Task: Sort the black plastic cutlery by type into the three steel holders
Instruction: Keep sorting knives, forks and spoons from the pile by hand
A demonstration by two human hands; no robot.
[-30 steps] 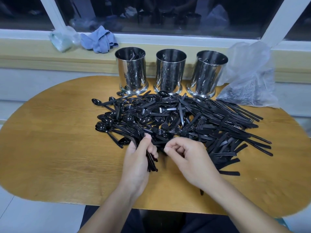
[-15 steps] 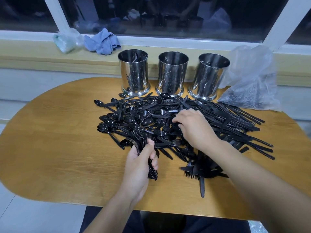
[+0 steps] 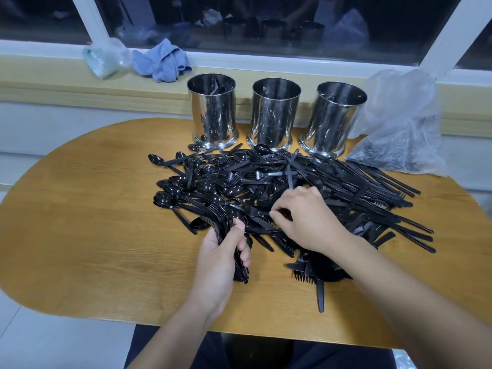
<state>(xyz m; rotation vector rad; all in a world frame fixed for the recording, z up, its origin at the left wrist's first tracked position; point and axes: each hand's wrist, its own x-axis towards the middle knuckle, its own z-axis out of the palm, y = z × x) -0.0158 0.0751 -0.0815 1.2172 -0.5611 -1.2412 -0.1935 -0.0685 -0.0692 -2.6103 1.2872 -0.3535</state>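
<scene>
A big heap of black plastic cutlery point(image 3: 332, 182) covers the middle of the wooden table point(image 3: 93, 235). Three steel holders stand in a row behind it: left holder point(image 3: 212, 113), middle holder point(image 3: 274, 115), right holder point(image 3: 332, 121). My left hand point(image 3: 221, 259) is shut on a bundle of forks point(image 3: 239, 272) at the heap's near edge. My right hand point(image 3: 308, 219) rests on the heap, its thumb and fingers pinching one piece of cutlery. A small stack of forks point(image 3: 314, 272) lies under my right forearm.
A clear plastic bag point(image 3: 399, 134) with more black cutlery sits at the back right. A blue cloth point(image 3: 162, 61) and a crumpled clear bag point(image 3: 106, 59) lie on the window ledge behind the holders.
My right hand went from near my left hand up onto the heap, then drew back a little and pinched a piece. A small stack of forks came into view where it had been.
</scene>
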